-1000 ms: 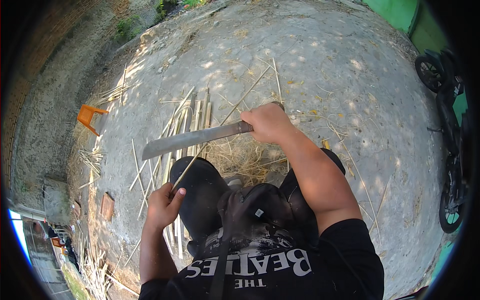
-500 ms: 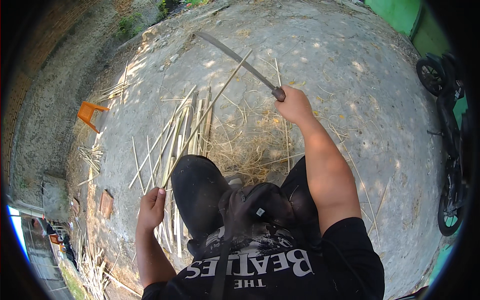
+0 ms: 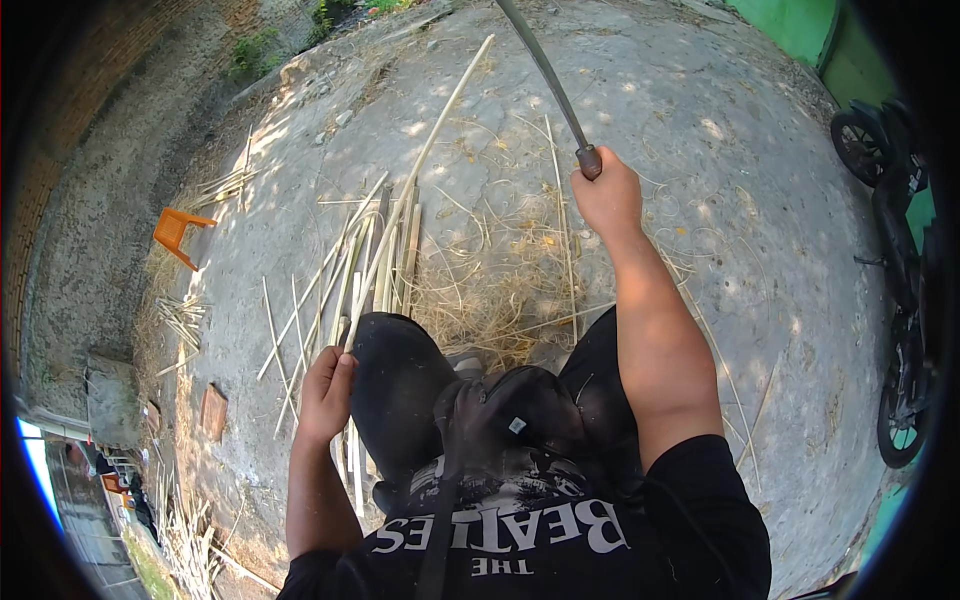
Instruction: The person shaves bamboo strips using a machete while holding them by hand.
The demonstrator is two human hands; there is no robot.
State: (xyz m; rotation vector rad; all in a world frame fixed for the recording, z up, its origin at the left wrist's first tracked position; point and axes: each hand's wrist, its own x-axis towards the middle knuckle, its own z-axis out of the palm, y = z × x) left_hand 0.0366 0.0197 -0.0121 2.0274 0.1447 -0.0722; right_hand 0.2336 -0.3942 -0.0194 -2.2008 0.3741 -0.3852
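Left hand (image 3: pixel 326 392) is pinching a bamboo strip (image 3: pixel 431 143); right hand (image 3: pixel 608 198) is gripping a machete (image 3: pixel 558 86), fingers wrapped; keeping strip steady seems wise.

Strip (image 3: pixel 432 142) pale tan; blade (image 3: pixel 547 72) dark grey; handle (image 3: pixel 589 162) brown; stool (image 3: pixel 167 228) orange; shirt (image 3: pixel 640 572) black, white-lettered.

Long curved dark-metal machete (image 3: pixel 548 72) — tip cut off by top edge, brown handle (image 3: pixel 590 163) mostly inside right hand (image 3: pixel 609 197). Long thin pale wooden strip (image 3: pixel 411 182): near end hidden at left hand (image 3: pixel 326 392). Dark-and-orange clutter (image 3: pixel 116 484) (far left) — too small to tell.
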